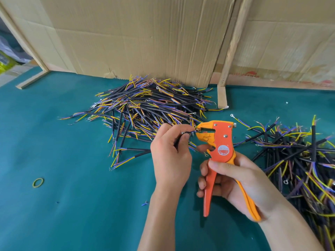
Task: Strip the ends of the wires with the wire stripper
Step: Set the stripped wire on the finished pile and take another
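Left hand (170, 153): fingers (184, 137) pinch single black wire (183, 135), its end fed into head of wire stripper (220, 144). Right hand (233, 180): fingers curled round both stripper handles, thumb across top; handles spread apart. Stripper orange, head pointing left, held above green counter (81, 205). Large wire pile (150, 107) behind hands, against cardboard (136, 37). Second pile (299, 160) at right. Rubber band (38, 182) lies on counter, well left.

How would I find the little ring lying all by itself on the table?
Start at the big wire pile in the middle of the green table, then look toward the near left. There lies a rubber band, a thin yellow-green loop, flat and alone, touching no wires.
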Demonstrator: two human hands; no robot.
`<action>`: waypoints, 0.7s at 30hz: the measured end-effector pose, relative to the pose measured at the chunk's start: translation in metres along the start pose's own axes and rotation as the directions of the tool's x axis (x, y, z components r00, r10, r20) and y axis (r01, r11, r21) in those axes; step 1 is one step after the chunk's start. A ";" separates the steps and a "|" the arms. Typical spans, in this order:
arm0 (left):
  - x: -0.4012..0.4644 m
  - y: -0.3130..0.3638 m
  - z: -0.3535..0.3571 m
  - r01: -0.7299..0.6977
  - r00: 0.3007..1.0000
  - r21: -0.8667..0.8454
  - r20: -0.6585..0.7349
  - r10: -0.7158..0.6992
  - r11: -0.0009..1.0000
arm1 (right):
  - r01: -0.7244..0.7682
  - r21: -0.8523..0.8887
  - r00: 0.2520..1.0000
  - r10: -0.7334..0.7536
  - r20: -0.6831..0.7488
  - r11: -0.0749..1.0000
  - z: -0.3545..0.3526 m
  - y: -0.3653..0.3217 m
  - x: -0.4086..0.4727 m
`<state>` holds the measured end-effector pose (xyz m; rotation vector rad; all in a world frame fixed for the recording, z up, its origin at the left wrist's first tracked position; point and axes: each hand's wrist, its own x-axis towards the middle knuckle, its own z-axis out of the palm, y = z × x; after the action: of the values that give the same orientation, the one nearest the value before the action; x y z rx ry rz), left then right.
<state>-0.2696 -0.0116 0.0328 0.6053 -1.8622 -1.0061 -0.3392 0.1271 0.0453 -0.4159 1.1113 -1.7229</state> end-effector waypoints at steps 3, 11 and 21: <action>-0.001 0.002 0.000 -0.001 1.000 0.005 0.007 0.001 1.000 | 0.005 -0.005 1.000 -0.005 -0.014 1.000 0.000 0.000 0.001; 0.001 0.004 0.000 0.145 0.989 -0.140 0.025 -0.143 0.979 | 0.055 0.008 0.998 -0.055 -0.029 0.998 -0.009 -0.006 -0.002; 0.001 0.004 -0.001 0.229 0.971 -0.273 0.132 -0.199 0.934 | 0.035 -0.042 0.994 -0.031 0.105 0.998 -0.016 -0.011 -0.007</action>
<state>-0.2695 -0.0106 0.0370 0.5994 -1.7176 -1.4462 -0.3533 0.1421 0.0482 -0.5486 1.0732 -1.6883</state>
